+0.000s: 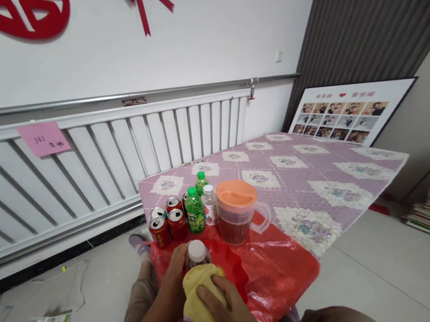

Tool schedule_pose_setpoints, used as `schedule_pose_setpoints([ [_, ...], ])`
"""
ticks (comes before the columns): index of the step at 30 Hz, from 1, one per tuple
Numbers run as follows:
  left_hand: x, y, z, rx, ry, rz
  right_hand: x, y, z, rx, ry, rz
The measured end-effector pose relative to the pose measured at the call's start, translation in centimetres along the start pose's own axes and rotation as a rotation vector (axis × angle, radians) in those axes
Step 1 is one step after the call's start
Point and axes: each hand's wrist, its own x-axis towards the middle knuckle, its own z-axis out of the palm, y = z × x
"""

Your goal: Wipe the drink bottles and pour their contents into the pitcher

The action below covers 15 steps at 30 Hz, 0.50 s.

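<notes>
My left hand (176, 277) is closed around the side of a bottle with a white cap (197, 251), standing over the red plastic sheet; its lower part is hidden. In my right hand (236, 314) is a folded yellow cloth (202, 292), pressed against the front of that bottle. Just behind the bottle are several opened drink cans (177, 226), mostly red. Beside them stand a green drink bottle (194, 212) and a small bottle with a white cap (209, 207). A clear pitcher (233, 228) with an orange lid (236, 195) holds brownish liquid, to the right.
The red plastic sheet (285, 279) covers the near end of a table with a purple patterned cloth (303, 185). A white radiator (116, 149) runs along the wall. A photo board (353, 113) leans at the far right end.
</notes>
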Motion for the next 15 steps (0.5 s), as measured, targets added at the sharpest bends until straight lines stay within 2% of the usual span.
schedule_pose_setpoints([
  [4, 0.0, -1.0, 0.4, 0.022, -0.048, 0.036, -0.4, 1.8, -0.8, 0.077, 0.022, 0.057],
  [8, 0.1, -2.0, 0.6, 0.021, -0.063, 0.033, -0.4, 2.5, -1.2, 0.182, 0.136, 0.092],
  [11, 0.1, -1.8, 0.6, 0.013, -0.061, 0.012, 0.0, 2.8, -1.0, 0.293, 0.209, 0.108],
  [15, 0.1, -1.3, 0.4, 0.026, -0.067, -0.001, 1.3, 3.4, -1.0, 0.435, 0.252, 0.22],
])
